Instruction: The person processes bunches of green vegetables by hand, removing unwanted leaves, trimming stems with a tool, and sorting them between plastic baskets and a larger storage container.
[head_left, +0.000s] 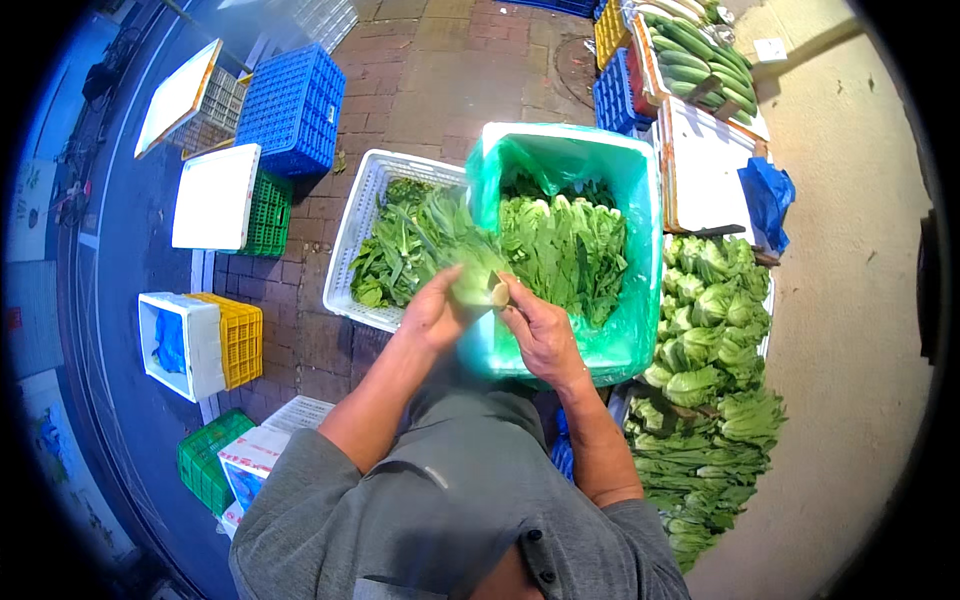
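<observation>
My left hand (437, 306) holds a head of leafy green lettuce (474, 279) by its pale lower part, above the gap between two containers. At its cut stem end is my right hand (541, 330), its thumb and fingers closed on a small dark blade, probably a knife (494, 280). Beneath and to the left, a white plastic crate (341, 259) holds loose leafy greens (382, 259). To the right stands a white foam box lined with a green plastic bag (643, 225); upright leafy lettuces (562, 247) are packed in rows inside it.
Lettuce heads (709, 322) are piled along the wall at right, with green gourds (701, 64) farther up. Foam lids (701, 165) lie between them. A blue crate (289, 109), a green crate (268, 214) and a yellow crate (241, 341) stand on the brick pavement (322, 300) at left.
</observation>
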